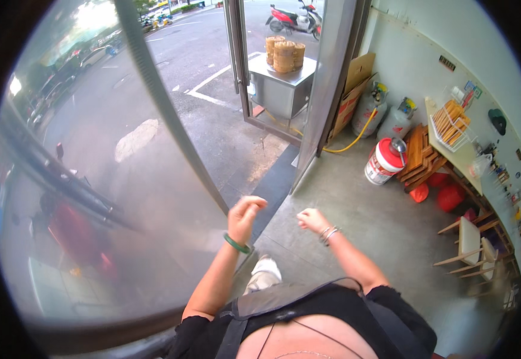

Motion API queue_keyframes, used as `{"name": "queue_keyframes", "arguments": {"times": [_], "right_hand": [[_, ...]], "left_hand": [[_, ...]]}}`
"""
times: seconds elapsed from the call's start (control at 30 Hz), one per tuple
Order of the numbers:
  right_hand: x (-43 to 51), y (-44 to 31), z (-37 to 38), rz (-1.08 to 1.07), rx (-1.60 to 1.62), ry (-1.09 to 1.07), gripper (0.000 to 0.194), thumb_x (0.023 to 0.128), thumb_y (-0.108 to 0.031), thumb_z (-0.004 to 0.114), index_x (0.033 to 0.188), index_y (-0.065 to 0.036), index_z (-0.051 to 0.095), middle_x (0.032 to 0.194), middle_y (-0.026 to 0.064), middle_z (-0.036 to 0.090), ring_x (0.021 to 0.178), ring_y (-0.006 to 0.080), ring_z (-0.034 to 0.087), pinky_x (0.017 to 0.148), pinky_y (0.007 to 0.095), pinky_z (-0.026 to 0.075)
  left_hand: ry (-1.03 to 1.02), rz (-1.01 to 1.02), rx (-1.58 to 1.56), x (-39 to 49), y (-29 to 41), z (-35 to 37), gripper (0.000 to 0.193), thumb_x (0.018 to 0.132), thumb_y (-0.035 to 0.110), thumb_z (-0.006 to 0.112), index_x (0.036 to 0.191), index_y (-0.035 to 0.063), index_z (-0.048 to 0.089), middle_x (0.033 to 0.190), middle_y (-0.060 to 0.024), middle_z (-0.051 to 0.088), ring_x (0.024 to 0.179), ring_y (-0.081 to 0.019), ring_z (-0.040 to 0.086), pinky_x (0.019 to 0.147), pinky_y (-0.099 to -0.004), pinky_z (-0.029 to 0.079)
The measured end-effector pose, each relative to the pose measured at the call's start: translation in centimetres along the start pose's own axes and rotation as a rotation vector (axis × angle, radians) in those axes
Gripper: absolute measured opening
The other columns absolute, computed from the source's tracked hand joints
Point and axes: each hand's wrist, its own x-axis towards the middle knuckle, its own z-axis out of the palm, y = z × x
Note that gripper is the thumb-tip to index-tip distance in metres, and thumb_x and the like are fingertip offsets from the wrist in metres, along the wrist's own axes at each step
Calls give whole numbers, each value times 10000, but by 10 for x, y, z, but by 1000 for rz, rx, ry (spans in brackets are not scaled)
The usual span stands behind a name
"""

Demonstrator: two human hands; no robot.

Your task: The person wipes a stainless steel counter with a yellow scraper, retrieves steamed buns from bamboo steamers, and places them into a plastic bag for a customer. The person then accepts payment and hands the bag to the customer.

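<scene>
My left hand (pixel 245 216), with a green bangle (pixel 236 243) on its wrist, is raised in front of the glass panel at the left. Its fingers are bent in against the thumb, and nothing shows in it. To its right, my right hand (pixel 313 220) is held over the grey floor in a loose fist, also without any object. Silvery bracelets (pixel 328 234) circle that wrist. Beyond both hands lies the dark threshold (pixel 273 181) of a doorway with its glass door (pixel 319 94) swung outward. One white shoe (pixel 266 265) shows below the hands.
Outside, bamboo steamers (pixel 284 56) stand on a steel cart (pixel 280 92). A yellow hose (pixel 354 139) runs from a gas cylinder (pixel 368 112) along the doorway. A red-lidded bucket (pixel 384 164), stacked wooden stools (pixel 422 155), a wall counter (pixel 453 157) and chairs (pixel 469 240) line the right side.
</scene>
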Motion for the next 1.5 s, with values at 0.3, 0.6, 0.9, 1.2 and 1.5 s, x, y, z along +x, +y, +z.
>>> {"name": "queue_keyframes", "arguments": {"times": [0.3,0.6,0.9,1.2,1.5], "right_hand": [[144,-40,-43,64,-156,-64,241,812,-159,614,992,0,591,830,81,654,655,128,630,616,277,501],[450,-156,-42,30,36,-117,225,793,-175,600,907,20,598,758,79,645,624,119,615,583,279,493],[716,-351,21,-301,-288,-257,257,807,-154,581,1002,13,584,816,92,656,688,140,622,672,287,497],[958,-416,78,-13,70,-335,183,815,-152,577,929,-10,595,784,51,628,636,110,592,542,250,475],[1222,-525,91,-39,215,-237,119,847,-115,568,936,-35,571,806,45,624,676,93,590,565,235,482]], "left_hand": [[371,-407,326,111,-150,-150,97,856,46,542,871,-6,622,765,-45,620,728,-103,575,694,-239,468],[1164,-953,-78,210,-274,-348,53,848,97,573,885,66,595,707,-39,603,565,-129,581,452,-233,433],[1099,-983,43,279,-366,-519,102,830,173,595,873,85,568,676,-38,592,526,-166,576,410,-276,423],[998,-619,-67,609,-518,-766,84,863,105,537,786,100,504,656,26,503,536,-68,462,457,-202,390],[180,-517,492,922,-666,-802,119,830,100,593,909,16,620,737,-45,618,670,-99,561,625,-259,472]]}}
